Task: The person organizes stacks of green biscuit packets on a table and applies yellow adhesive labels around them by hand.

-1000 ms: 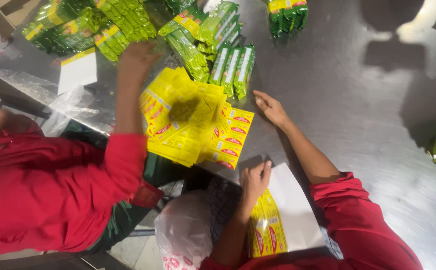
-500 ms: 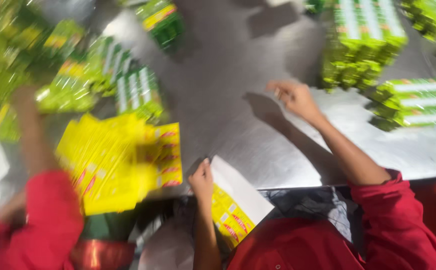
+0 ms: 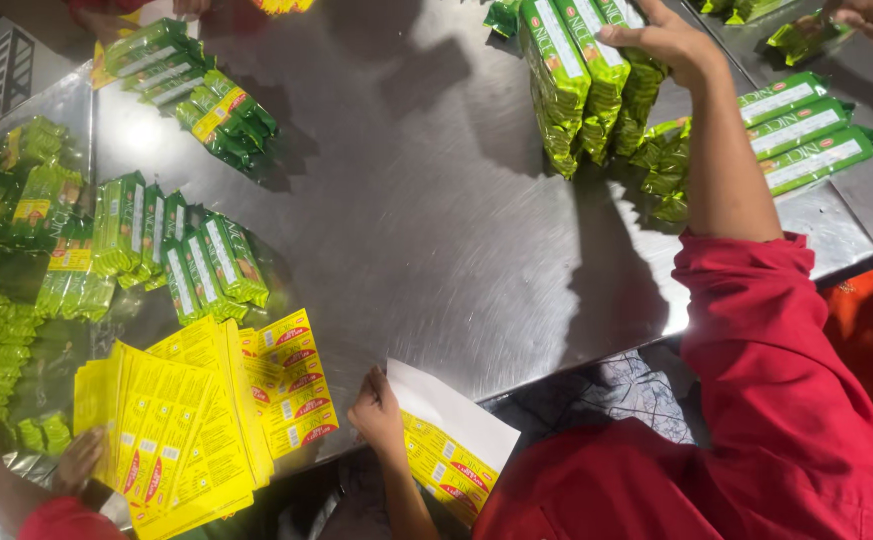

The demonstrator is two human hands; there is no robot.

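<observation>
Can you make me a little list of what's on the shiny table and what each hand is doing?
table: shiny metal table
left hand: left hand holds a flat yellow and white carton at the table's near edge
right hand: right hand grips the top of a standing stack of green packets
beside the stack: more green packets lying flat
far left: rows of green packets
near left: pile of flat yellow cartons, touched by another person's hand
</observation>
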